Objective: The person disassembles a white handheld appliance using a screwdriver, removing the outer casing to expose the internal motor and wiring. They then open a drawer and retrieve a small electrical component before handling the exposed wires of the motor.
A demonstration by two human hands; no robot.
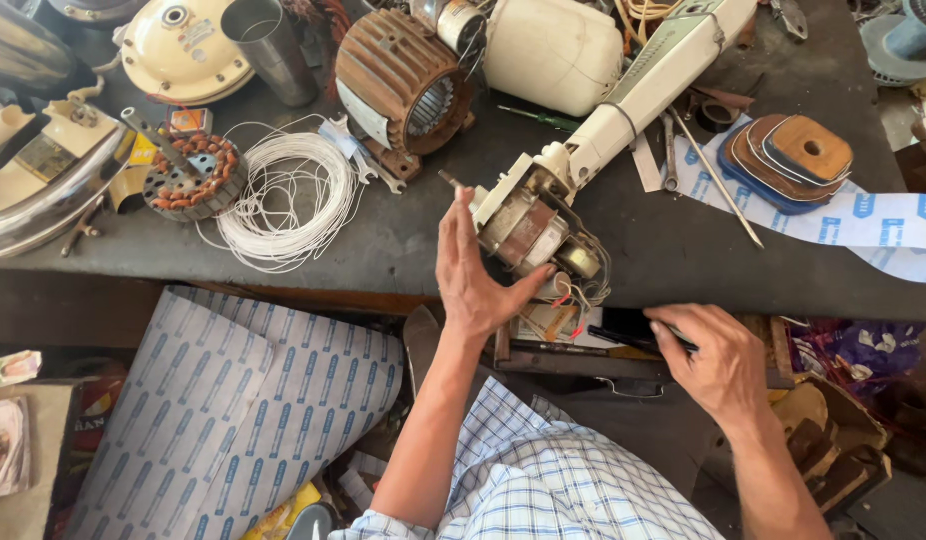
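1. Head view looking down on a dark workbench point(403, 240); left hand point(478, 275) spread open, fingers apart, palm and thumb pressing against the near side of a stripped fan motor point(528, 230); not clamping round it, only bracing.
2. Lying just beyond and to the right of that left hand, at the front edge of the bench; long axis running diagonally, from the motor end near the hand up and away to the right along the cream fan neck point(653, 85); left hand touching, right hand well apart and lower.
3. Right hand point(718, 360) curling shut on a thin black tool point(628, 338), tip pointing left toward the loose wires point(573, 300) hanging under the motor; kind of tool too small to tell.
4. Showing bare copper-brown windings, a steel shaft poking out toward the upper left, a small round capacitor-like part on the near right, red and white leads dangling.
5. Sitting around: a coil of white wire point(293, 195) to the left, a rusty ribbed motor housing point(398, 70) behind, a wound stator point(195, 178) farther left, patterned sheet point(233, 400) below the bench.
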